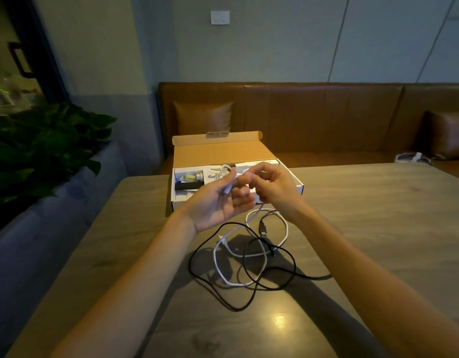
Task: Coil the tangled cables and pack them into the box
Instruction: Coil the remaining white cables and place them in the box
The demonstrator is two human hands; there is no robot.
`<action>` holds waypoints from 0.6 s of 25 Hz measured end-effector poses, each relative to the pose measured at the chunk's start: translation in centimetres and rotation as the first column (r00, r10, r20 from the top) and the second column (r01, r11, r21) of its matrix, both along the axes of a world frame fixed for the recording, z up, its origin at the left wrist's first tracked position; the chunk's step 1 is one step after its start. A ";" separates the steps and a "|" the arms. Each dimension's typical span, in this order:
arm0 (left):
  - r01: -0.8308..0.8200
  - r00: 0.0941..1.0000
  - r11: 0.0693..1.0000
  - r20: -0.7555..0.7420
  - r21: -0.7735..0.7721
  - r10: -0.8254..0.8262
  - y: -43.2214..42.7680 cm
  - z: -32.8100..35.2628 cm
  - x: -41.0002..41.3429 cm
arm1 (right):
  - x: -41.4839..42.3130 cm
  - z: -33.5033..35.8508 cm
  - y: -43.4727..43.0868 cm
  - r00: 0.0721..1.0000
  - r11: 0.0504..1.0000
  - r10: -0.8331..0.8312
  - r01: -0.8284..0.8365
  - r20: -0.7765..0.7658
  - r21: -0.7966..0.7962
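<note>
Clearly this job is only at its start. Nearest on the worktop [378, 215] lies the tangle: a black cable [190, 262] sprawls in wide loops, crossing over and under a white cable [215, 258], and the black plug [262, 230] rests in the middle of the muddle. Nothing here is wound into a neat coil. Just above and beyond it, both hands are raised and close together. The left hand [218, 205], palm up, pinches one end of the white cable, and the right hand [272, 187] has its fingers curled round the same cable a little further along. I'd guess the first turn is about to be made. Behind the hands sits the box [181, 202], lid flung back, with a small white coil [223, 171] and other bits already inside. Both loose cables have yet to be untangled, wound and packed.
</note>
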State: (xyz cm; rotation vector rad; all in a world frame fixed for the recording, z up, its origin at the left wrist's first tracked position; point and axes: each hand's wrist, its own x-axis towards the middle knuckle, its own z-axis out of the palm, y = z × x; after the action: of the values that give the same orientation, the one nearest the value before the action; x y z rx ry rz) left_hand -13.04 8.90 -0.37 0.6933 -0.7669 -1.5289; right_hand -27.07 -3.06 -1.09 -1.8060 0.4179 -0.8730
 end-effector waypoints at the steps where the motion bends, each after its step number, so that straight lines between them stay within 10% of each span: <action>1: -0.051 0.999 0.998 -0.011 0.035 0.051 -0.1 0.1 -0.1 | 0.0 0.0 0.0 1.000 1.000 0.001 -0.001 0.017 0.006; 4: -0.140 0.989 0.990 0.050 0.009 0.139 0.0 0.3 -0.1 | 0.0 -0.3 0.3 0.999 0.992 0.049 -0.045 -0.025 0.115; 8: -0.394 0.901 0.913 -0.240 -0.105 0.361 -1.0 -0.1 0.1 | 1.1 -1.9 2.3 0.956 0.894 0.267 -0.200 -0.119 0.401; 10: -0.542 0.839 0.821 -0.076 -0.179 0.538 -1.8 -0.6 0.5 | 1.7 -1.8 3.3 0.919 0.865 0.336 -0.214 -0.207 0.453; 13: -0.565 0.339 0.688 0.632 -0.455 0.697 -1.8 -2.0 1.8 | 1.9 -0.2 3.3 0.842 0.984 0.174 -0.165 -0.511 0.064; 15: -0.357 0.025 0.772 0.821 -0.525 0.570 -1.4 -2.5 2.9 | 1.8 1.1 2.6 0.826 0.959 0.021 -0.176 -0.563 -0.222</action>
State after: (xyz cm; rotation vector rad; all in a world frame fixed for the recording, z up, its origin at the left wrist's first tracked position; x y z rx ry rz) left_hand -10.14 7.53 -2.89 1.6615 -1.3930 -0.1451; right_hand -25.29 -0.51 -0.01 -2.3121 0.5876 -0.3150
